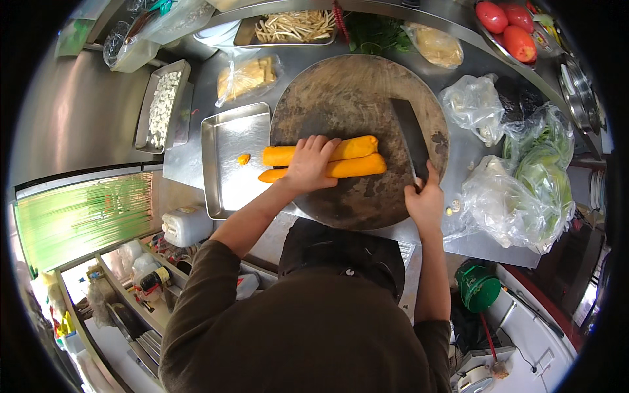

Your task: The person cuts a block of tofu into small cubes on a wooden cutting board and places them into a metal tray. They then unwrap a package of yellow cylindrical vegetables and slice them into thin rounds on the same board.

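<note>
Two peeled orange carrots lie side by side on a round wooden chopping board (347, 85): the far carrot (354, 148) and the near carrot (359, 167). Across both of them rests my left hand (310, 164), its fingers bent over the far one, gripping them. My right hand (424, 198) is closed round the handle of a dark cleaver (411, 134) at the board's right side. The blade points away from me and stands apart from the carrots. Left of the board, a shallow metal tray (208, 167) holds a small orange piece (244, 159).
Bagged yellow slabs (252, 77) and a tray of white cubes (164, 108) are at the left. Clear bags of vegetables (514, 193) crowd the right. Along the back stand a tray of pale strips (295, 27), leafy greens (377, 34) and red tomatoes (508, 26) in a bowl.
</note>
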Available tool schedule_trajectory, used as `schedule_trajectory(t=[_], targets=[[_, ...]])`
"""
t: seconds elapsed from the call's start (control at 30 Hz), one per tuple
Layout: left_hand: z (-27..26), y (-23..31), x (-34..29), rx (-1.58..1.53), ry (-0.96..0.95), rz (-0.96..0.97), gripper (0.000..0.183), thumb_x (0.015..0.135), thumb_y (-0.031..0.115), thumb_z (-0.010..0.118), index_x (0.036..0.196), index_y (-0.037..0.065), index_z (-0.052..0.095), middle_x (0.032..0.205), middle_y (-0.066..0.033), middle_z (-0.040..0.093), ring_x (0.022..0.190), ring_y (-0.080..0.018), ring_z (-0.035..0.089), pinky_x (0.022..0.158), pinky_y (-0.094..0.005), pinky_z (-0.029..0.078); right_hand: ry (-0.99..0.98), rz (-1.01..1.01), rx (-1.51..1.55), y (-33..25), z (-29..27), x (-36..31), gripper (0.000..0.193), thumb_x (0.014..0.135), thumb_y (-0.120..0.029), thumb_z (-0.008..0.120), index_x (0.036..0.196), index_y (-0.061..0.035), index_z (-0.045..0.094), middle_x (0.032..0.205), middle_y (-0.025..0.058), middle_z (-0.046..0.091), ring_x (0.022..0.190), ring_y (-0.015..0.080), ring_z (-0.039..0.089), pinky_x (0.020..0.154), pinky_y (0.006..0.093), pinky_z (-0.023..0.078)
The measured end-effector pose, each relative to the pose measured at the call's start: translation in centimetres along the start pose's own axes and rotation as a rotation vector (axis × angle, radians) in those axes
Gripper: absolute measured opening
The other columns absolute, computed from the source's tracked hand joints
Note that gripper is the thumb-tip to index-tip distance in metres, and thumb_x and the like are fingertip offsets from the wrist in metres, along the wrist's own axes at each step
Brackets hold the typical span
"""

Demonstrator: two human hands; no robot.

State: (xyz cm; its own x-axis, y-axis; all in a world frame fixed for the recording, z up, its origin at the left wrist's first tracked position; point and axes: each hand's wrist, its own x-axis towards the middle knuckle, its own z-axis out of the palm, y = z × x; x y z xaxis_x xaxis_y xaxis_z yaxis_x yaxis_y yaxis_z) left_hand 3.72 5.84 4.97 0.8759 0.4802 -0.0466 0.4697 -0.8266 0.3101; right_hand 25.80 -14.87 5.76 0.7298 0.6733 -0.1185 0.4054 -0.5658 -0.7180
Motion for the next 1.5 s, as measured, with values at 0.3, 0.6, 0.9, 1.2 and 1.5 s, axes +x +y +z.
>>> schedule_trajectory(t=[0.3,0.6,0.9,1.2,1.5], targets=[[1.7,4.6,2.4,-0.065,0.064,-0.005,0.094,0.061,0.039,0.089,0.140,0.009,0.048,0.121,-0.0133,0.054,0.116,-0.0332,0.052,0.099,-0.0462,0.041,-0.108,0.111,0.005,-1.3,-2.7,-3.1,0.033,0.095,-0.027,0.066,0.115,-0.0002,0.069,0.063,0.0168,0.063,0.055,0.0311,0.065,0.055,0.0399,0.049],[2.3,7.0,6.8,-0.270,0.153,0.408,0.043,0.084,0.023,0.076,0.124,0.013,0.065,0.133,-0.0083,0.055,0.129,-0.0322,0.048,0.106,-0.0451,0.041,-0.069,-0.001,-0.193,-1.7,-3.2,-2.2,0.027,0.095,-0.027,0.063,0.107,-0.0037,0.069,0.074,0.0204,0.069,0.069,0.0408,0.069,0.064,0.0490,0.056],[3.8,6.3,7.3,-0.193,0.234,0.386,0.027,0.082,0.011,0.074,0.108,0.013,0.070,0.128,-0.0081,0.058,0.121,-0.0329,0.051,0.099,-0.0449,0.042,-0.059,-0.189,-0.304,-2.0,-4.9,-3.8,0.029,0.095,-0.029,0.067,0.112,-0.0061,0.069,0.072,0.0135,0.068,0.061,0.0325,0.069,0.057,0.0424,0.055],[4.1,6.0,7.9,-0.283,0.194,0.419,0.028,0.079,0.010,0.077,0.106,0.011,0.071,0.120,-0.0089,0.064,0.112,-0.0354,0.057,0.092,-0.0451,0.049,-0.136,-0.189,-0.392,-1.8,-6.6,-4.1,0.029,0.094,-0.029,0.067,0.110,-0.0053,0.069,0.067,0.0119,0.067,0.058,0.0306,0.068,0.055,0.0404,0.055],[2.9,7.0,8.1,-0.414,0.187,0.356,0.037,0.077,0.010,0.080,0.112,0.008,0.071,0.116,-0.0110,0.066,0.107,-0.0361,0.061,0.093,-0.0422,0.051,-0.252,-0.130,-0.450,-2.7,-5.0,-1.6,0.022,0.095,-0.025,0.064,0.102,-0.0042,0.063,0.067,0.0145,0.069,0.060,0.0340,0.070,0.056,0.0429,0.056]])
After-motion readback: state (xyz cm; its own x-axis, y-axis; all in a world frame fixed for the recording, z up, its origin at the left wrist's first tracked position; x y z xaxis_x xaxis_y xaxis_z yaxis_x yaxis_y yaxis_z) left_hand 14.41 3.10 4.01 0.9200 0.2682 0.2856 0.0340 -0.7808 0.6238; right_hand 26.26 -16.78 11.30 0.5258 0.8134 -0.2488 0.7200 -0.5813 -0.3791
